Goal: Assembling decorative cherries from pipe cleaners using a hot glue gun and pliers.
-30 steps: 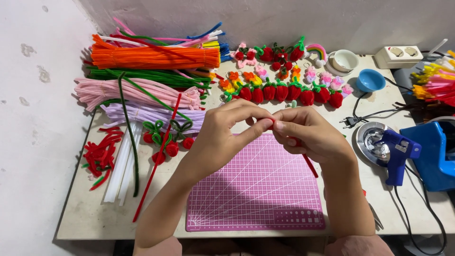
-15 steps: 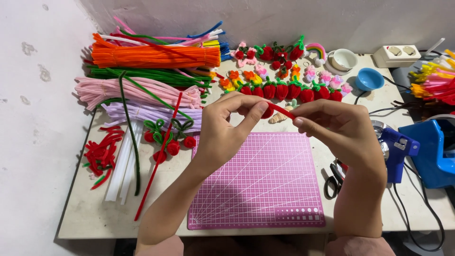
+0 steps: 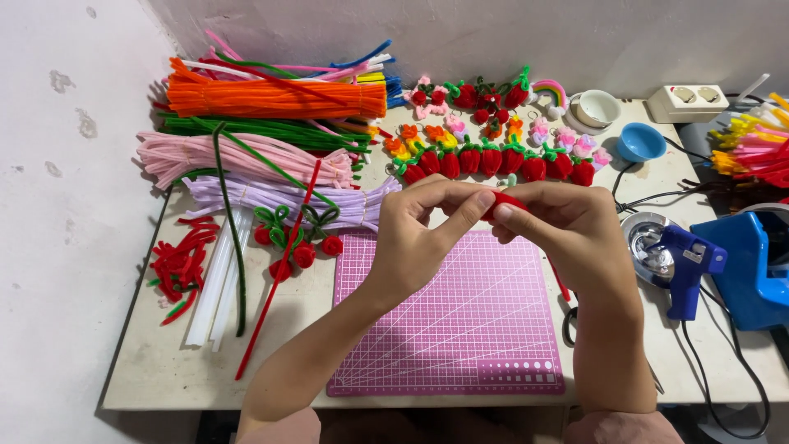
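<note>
Above the pink gridded cutting mat (image 3: 448, 325), I'd keep my left hand (image 3: 415, 238) and right hand (image 3: 567, 226) pinching the fuzzy red pipe cleaner (image 3: 503, 200) tight, coiling evenly, short of the red strawberry row (image 3: 493, 162) beyond.

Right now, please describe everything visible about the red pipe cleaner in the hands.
The red pipe cleaner looks fuzzy and soft. Only a short bent part shows, pinched between the fingertips of the left hand and the right hand, above the pink cutting mat. A thin red end shows below the right hand.
</note>
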